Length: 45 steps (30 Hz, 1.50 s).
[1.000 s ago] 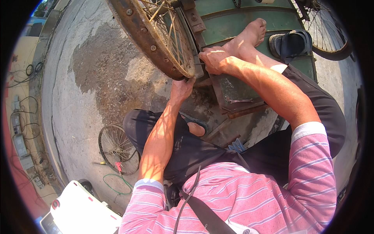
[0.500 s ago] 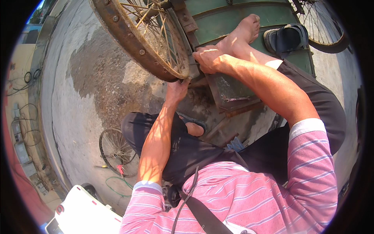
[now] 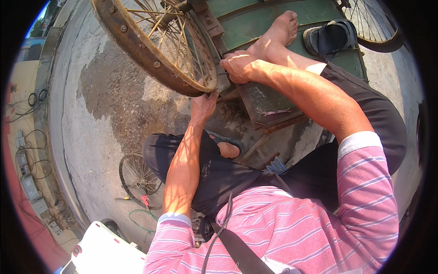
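Note:
A rusty, bare spoked wheel rim (image 3: 141,57), without a tyre, stands tilted at the upper left. My left hand (image 3: 204,106) is closed on its lower end, fingers partly behind the rim. Just right of the rim, beside my bare foot (image 3: 280,34), my right hand (image 3: 238,67) makes a fist near the edge of a dark metal frame (image 3: 213,27). Whatever it may hold is hidden. Below it, a wrench (image 3: 275,112) lies on a dark metal plate (image 3: 269,98).
A green metal surface (image 3: 251,23) bears my foot and a dark sandal (image 3: 331,39). Another tyred wheel (image 3: 385,44) is at the upper right. On the concrete at left lie a small spoked wheel (image 3: 137,178) and a green cord (image 3: 137,219). A white scooter-like body (image 3: 102,251) stands lower left.
The whole view has shifted slightly, with the rim appearing a little further left and up. Both hands keep nearly the same places and the same closed shape.

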{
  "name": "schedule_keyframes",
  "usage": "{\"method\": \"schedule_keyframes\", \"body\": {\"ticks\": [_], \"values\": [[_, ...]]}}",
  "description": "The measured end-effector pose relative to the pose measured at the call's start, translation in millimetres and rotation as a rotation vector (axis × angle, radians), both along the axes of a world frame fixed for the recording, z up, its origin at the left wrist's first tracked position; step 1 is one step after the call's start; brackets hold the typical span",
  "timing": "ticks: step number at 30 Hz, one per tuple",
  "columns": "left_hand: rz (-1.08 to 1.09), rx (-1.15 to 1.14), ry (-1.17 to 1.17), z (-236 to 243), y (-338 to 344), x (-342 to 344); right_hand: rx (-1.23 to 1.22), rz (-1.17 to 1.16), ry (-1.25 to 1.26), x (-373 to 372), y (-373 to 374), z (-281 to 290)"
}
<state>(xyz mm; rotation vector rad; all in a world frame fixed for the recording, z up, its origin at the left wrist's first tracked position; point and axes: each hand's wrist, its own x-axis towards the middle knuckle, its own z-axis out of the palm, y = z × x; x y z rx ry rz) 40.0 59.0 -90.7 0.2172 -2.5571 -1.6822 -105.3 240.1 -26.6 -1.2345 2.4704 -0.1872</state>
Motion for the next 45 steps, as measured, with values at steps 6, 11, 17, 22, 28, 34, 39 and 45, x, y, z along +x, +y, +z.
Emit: {"method": "schedule_keyframes", "body": {"ticks": [6,11,17,22,28,34,39,45], "values": [[-0.034,-0.092,-0.039,2.1,-1.3,-0.9,-0.037,-0.011,0.044,-0.9,1.4,-3.3],[-0.007,-0.075,0.015,0.2,0.5,-0.2,-0.046,0.0,0.018,-4.4,-0.1,-11.0],[-0.056,-0.144,0.025,-4.5,-7.1,-0.5,-0.083,-0.012,0.043,-0.3,0.2,-8.8],[-0.04,-0.106,-0.001,12.2,2.0,0.1,-0.087,-0.005,0.058,-1.8,0.3,-14.3],[-0.055,-0.138,0.074,8.8,2.4,1.6,-0.07,0.0,0.053,-2.3,-0.2,-13.6],[-0.054,-0.197,-0.132,5.5,0.9,1.0,-0.058,-0.022,0.029,-2.8,1.9,-11.3],[0.023,0.048,0.038,-15.6,0.3,5.5,-0.098,-0.084,0.008,3.9,1.5,-4.9],[0.016,-0.104,-0.067,-46.9,-13.0,9.9,-0.078,-0.059,-0.016,4.4,-2.1,0.5]]}}
